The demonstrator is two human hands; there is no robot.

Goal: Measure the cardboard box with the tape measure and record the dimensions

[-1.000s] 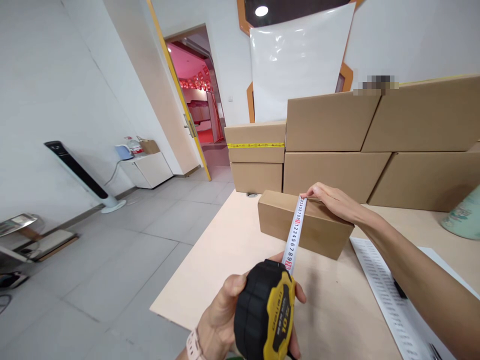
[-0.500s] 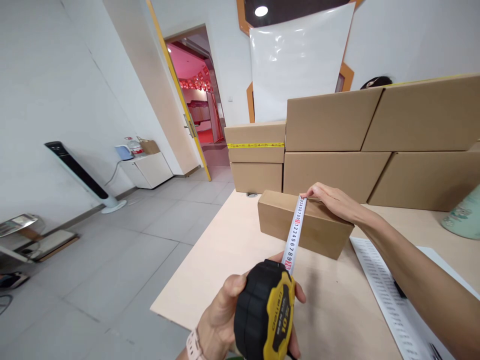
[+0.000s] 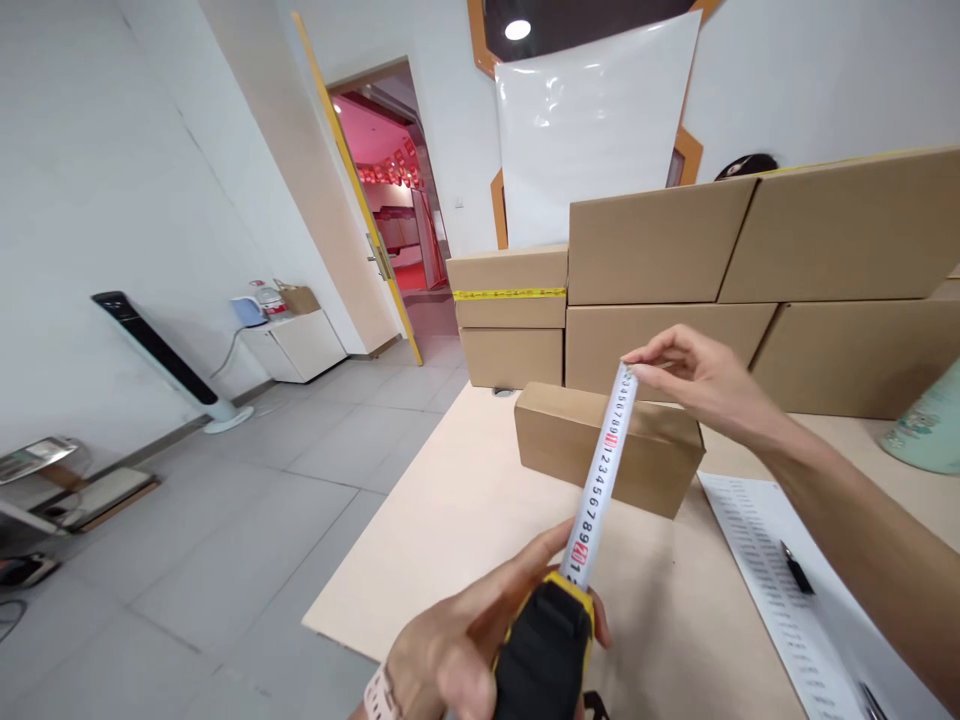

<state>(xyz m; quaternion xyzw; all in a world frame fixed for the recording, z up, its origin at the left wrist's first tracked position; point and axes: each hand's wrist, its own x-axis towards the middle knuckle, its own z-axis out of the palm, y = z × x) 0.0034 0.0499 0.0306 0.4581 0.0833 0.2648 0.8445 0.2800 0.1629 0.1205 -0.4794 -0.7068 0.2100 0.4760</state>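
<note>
A black and yellow tape measure (image 3: 546, 640) sits in my left hand (image 3: 457, 630), whose fingers are wrapped round its case. The white blade (image 3: 600, 480) runs up and away from the case, showing numbers from the low digits past 20. My right hand (image 3: 694, 375) pinches the far end of the blade between thumb and fingertips. Behind the blade, a small closed brown cardboard box (image 3: 559, 432) lies lengthwise on the pale table (image 3: 420, 540). The blade's end is raised above the box's top, and my right hand hovers over its right half.
Large cardboard boxes (image 3: 660, 245) are stacked along the table's back. Printed sheets (image 3: 757, 560) with a black pen (image 3: 796, 568) lie at the right, near a green floral container (image 3: 926, 425). The table's left edge drops to grey floor tiles. The top of a head shows behind the boxes.
My right hand has lifted the blade's end off the box's top, up and to the right. My left hand has turned the tape case, so its yellow labelled side no longer faces me.
</note>
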